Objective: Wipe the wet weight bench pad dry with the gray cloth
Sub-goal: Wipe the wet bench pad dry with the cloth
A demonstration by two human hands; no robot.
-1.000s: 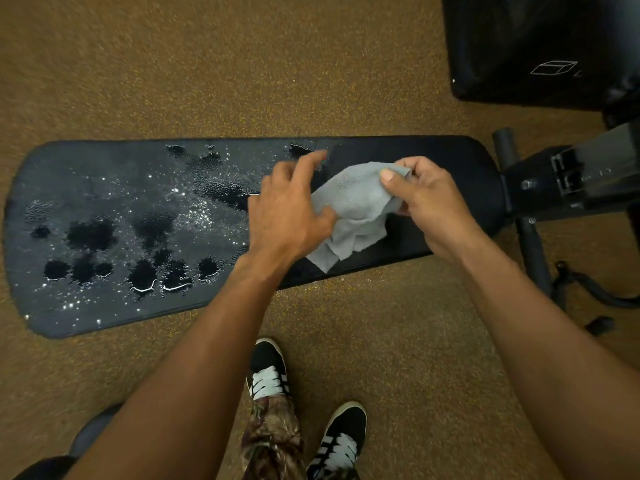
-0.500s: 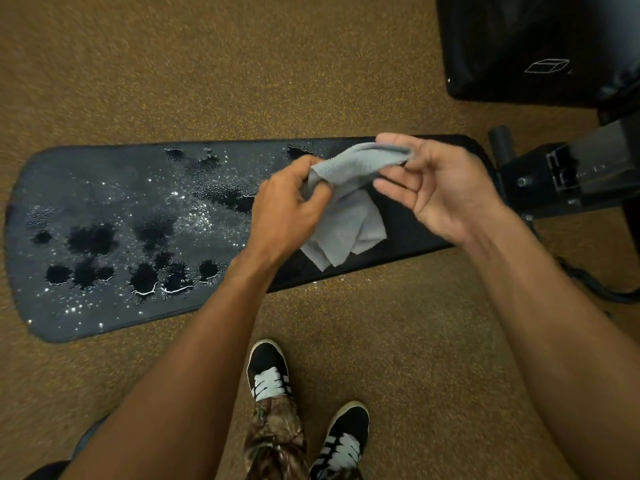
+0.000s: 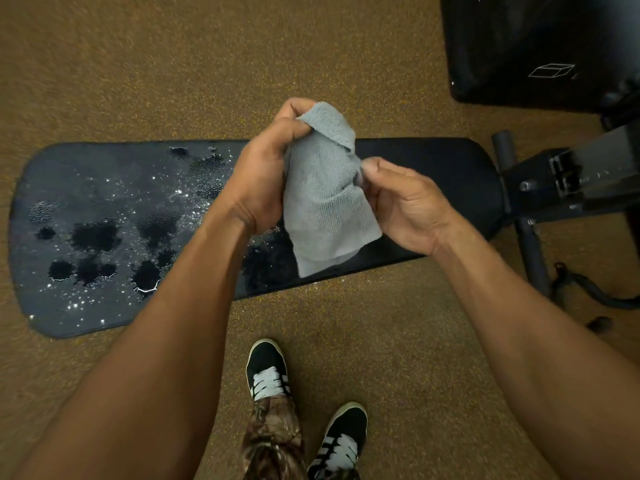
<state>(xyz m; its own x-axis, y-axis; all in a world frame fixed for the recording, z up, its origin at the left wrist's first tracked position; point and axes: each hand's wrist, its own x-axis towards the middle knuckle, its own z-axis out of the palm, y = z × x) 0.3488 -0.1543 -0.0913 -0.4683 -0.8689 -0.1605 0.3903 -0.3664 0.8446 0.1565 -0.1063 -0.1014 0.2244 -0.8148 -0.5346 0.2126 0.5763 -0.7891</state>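
Gray cloth [image 3: 325,199] gripped by both hands' fingers [image 3: 375,165] above wet bench pad [image 3: 114,209], forearms overlapping it

Both forearms run up from the bottom corners and meet at frame centre. Left hand [image 3: 266,171] is curled in a fist around the gray cloth's [image 3: 325,199] top edge, knuckles up. Right hand [image 3: 405,206] is palm-up, thumb and forefinger apparently pinching the cloth's right edge; contact partly hidden.
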